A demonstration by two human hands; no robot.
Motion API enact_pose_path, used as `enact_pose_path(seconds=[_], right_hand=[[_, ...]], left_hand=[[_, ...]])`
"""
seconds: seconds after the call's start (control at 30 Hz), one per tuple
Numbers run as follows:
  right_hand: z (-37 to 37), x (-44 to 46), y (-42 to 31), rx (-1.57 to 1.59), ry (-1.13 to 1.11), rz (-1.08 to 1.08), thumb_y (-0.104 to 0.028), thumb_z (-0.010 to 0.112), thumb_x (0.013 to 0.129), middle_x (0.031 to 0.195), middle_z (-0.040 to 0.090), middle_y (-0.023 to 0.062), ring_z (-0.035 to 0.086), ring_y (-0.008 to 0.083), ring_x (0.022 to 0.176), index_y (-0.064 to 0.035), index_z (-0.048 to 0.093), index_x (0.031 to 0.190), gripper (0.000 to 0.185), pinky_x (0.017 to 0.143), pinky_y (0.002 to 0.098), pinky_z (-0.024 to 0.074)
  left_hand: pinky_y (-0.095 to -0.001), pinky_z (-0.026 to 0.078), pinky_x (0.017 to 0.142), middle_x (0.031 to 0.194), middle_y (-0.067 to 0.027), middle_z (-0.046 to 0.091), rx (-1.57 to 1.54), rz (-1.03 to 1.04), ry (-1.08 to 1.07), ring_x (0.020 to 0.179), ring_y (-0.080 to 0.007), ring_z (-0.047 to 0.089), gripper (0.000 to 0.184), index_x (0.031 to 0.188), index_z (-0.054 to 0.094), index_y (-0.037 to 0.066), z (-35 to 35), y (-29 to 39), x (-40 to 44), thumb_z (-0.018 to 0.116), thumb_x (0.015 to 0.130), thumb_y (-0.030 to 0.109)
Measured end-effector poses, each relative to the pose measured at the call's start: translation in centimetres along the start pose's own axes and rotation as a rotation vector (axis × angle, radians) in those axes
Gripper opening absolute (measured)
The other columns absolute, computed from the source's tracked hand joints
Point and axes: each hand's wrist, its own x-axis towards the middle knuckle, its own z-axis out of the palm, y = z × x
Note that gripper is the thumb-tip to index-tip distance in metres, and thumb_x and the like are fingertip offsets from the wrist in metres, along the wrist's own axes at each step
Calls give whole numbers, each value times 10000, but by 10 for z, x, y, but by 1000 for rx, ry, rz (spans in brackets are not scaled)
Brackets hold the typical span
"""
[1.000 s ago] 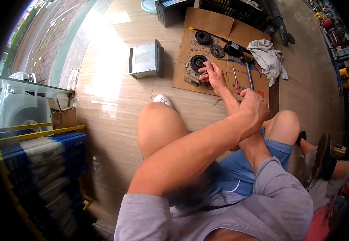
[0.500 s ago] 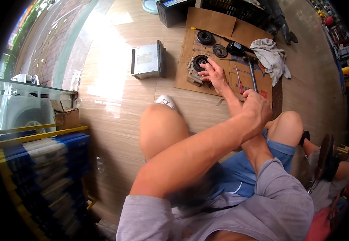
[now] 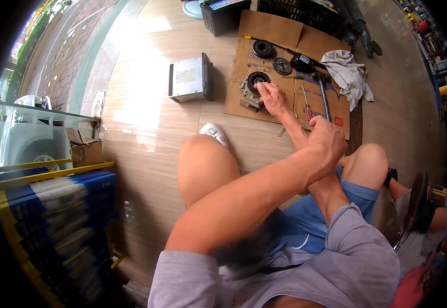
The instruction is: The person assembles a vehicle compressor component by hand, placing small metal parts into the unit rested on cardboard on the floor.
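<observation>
My arms cross, the left forearm over the right. My left hand (image 3: 328, 135) is closed around the handle end of a hammer (image 3: 324, 98), whose dark head rests on the cardboard (image 3: 234, 100). My right hand (image 3: 275, 99) reaches to a metal compressor (image 3: 250, 99) with a round black pulley (image 3: 258, 78) on top. Its fingers are drawn together at the pulley's middle; whatever they pinch is too small to make out. Beside the hammer lies a red-handled screwdriver (image 3: 308, 110). A second black pulley (image 3: 262, 49) and a dark round plate (image 3: 282, 65) lie farther back.
A black power tool (image 3: 302, 62) and a pale rag (image 3: 346, 77) lie at the cardboard's right. On the tiled floor left of it stands a silver metal box (image 3: 187, 77). Behind are a battery (image 3: 226, 15) and a black crate (image 3: 305, 15). Another person's leg (image 3: 442, 218) shows at right.
My right hand's spread fingers have closed together and come down onto the middle of the compressor's pulley. My left hand keeps its hold on the hammer, nearly unmoved.
</observation>
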Motion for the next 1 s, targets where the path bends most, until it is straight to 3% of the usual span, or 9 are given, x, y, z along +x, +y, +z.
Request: enact_pose_path(seconds=[0.07,0.23,0.33,0.57,0.63,0.67,0.77,0.97,1.0], right_hand=[[5,-1,9,206,26,10,-503,479,973,996,638,98,618,142,718,-29,541,1241,548,549,250,482],[4,-7,-5,694,67,202,-490,496,970,1100,639,163,635,142,730,-3,391,1352,628,541,214,493],[-6,-7,-3,784,25,316,-519,469,971,1031,644,163,632,138,699,-13,443,1300,605,527,219,491],[-7,-6,-15,208,-22,231,-556,360,994,775,603,62,581,116,621,-55,545,1163,560,535,254,458],[0,0,-3,-3,-8,95,-551,353,997,748,590,51,572,124,617,-77,570,1152,543,557,282,457],[5,4,5,-77,41,7,-523,377,999,777,599,76,579,140,653,-99,588,1164,501,618,313,475],[4,-4,-16,-185,146,-99,-411,458,988,965,669,197,631,402,912,-89,612,1100,374,810,457,496],[11,-3,0,507,54,92,-427,455,1000,1240,595,160,632,197,957,-2,463,1339,543,749,298,518],[11,-4,-2,609,54,119,-428,452,1002,1258,582,165,631,197,962,1,454,1343,548,751,300,523]], left_hand=[[-502,446,764,1116,-69,663,-22,0,-125,999,-276,633,287,1137,695,113,1,1,8,636,866,190],[-508,450,751,1126,-76,663,-54,15,-162,996,-282,634,286,1139,691,100,-6,-1,6,614,877,182],[-513,452,742,1130,-85,663,-52,15,-166,995,-284,634,282,1140,689,91,-6,-1,7,594,888,175],[-513,452,753,1142,-83,660,-49,-11,-149,999,-284,633,285,1144,687,93,-8,0,4,596,887,179],[-440,473,684,991,-61,706,-12,-8,6,911,-252,674,184,970,740,121,0,1,0,622,837,166],[-404,483,649,915,-50,728,8,-9,83,867,-235,694,152,884,766,134,3,2,-1,635,811,159],[-399,483,634,907,-50,728,-3,-23,70,851,-230,695,146,870,765,135,2,2,-3,634,806,148],[-388,482,645,897,-40,727,-1,-29,78,843,-224,695,144,869,766,140,1,0,-3,641,797,141],[-429,469,679,960,-53,708,-26,-22,11,884,-241,676,173,952,744,129,-1,0,-1,634,822,158]])
